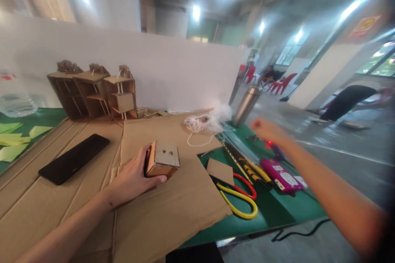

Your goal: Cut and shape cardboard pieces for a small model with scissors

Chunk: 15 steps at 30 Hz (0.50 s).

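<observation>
My left hand grips a small cardboard box from its left side, thumb along the front and fingers behind. The box rests on a large cardboard sheet, and its pale top has two small dark holes. My right hand is stretched out over the right side of the table, smeared by motion, so its fingers cannot be made out. Close below it lies a dark blue tool with a red light, partly hidden by the forearm. A steel flask stands just beyond that hand.
Scissors with red and yellow handles lie partly under a cardboard piece. Nearby are a purple box and clear sticks. A black phone and cardboard shelf units sit left, before a white partition.
</observation>
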Available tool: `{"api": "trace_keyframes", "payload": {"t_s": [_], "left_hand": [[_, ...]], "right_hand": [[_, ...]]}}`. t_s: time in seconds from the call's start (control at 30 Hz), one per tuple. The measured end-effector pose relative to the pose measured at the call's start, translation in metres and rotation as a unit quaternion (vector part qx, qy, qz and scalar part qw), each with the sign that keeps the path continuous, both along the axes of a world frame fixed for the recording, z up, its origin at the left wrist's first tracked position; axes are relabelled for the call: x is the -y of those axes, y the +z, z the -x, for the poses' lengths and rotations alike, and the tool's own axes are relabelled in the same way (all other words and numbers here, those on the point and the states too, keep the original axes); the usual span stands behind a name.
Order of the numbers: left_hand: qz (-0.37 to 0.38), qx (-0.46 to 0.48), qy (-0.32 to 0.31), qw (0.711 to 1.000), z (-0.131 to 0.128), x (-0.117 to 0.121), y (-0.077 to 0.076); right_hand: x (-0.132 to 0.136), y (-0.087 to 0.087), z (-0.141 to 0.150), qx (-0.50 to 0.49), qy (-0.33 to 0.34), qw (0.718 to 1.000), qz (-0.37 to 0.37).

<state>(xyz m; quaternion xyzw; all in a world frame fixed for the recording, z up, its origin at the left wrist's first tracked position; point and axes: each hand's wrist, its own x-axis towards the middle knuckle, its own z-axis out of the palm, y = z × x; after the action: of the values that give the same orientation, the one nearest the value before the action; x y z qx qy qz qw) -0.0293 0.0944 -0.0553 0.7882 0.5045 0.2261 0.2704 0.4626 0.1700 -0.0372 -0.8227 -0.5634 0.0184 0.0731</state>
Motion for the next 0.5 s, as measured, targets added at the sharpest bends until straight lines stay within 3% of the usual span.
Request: {"api": "trace_keyframes", "payload": {"t_s": [0.1,0.2,0.4,0.5], "left_hand": [[0.005,0.003,-0.002,1.0,-0.001,0.001,0.001],[0.006,-0.001,0.003,1.0,-0.001,0.0,0.001],[-0.01,-0.013,0.016,1.0,0.0,-0.006,-0.004],[0.001,-0.031,0.018,0.999,0.0,-0.008,-0.005]], "right_hand": [[-0.001,0.022,-0.018,0.015,-0.012,1.0,-0.025],[-0.009,0.032,-0.028,0.031,0.012,0.999,-0.001],[-0.047,0.015,-0.033,0.07,0.044,0.992,0.097],[-0.065,0.001,-0.036,0.079,0.05,0.991,0.091]]}}
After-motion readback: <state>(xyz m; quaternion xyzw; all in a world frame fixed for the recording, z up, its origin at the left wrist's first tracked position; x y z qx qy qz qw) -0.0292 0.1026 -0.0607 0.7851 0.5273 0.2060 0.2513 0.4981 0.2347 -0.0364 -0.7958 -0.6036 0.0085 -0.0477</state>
